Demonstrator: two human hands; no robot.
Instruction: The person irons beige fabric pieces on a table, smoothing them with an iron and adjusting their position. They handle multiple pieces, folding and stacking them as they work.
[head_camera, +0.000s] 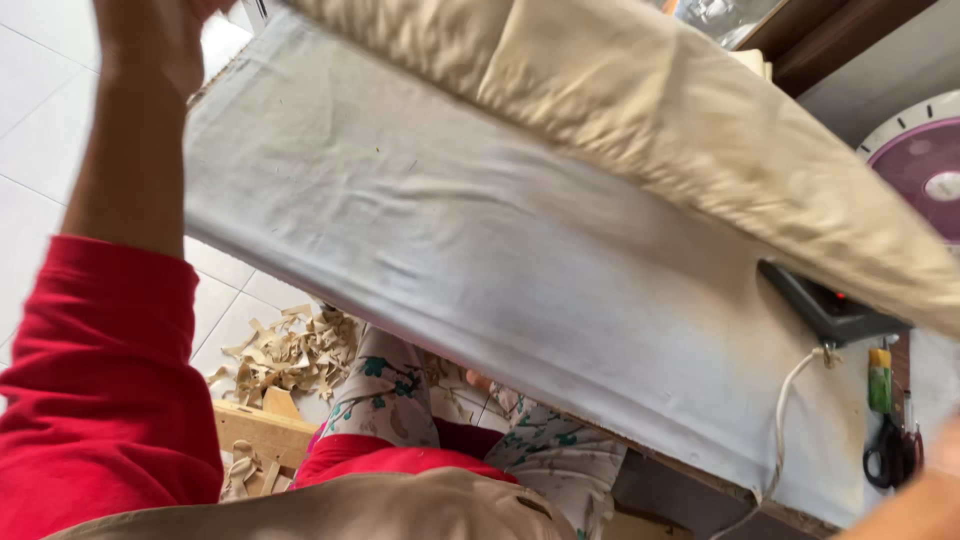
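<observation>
left hand (150, 40) on beige cloth (640, 110) (over board (450, 250))

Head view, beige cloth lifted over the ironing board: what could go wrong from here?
1. The beige cloth hangs over the dark iron, so it might scorch or snag if the iron is hot.
2. The iron's white cord trails off the padded board; a tug could drag it down.
3. Cloth scraps litter the floor underfoot.

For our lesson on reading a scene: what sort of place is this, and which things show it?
Probably a home sewing or pressing corner. A padded board carries beige cloth and an iron; scissors lie near; fabric scraps litter the tiled floor.
</observation>
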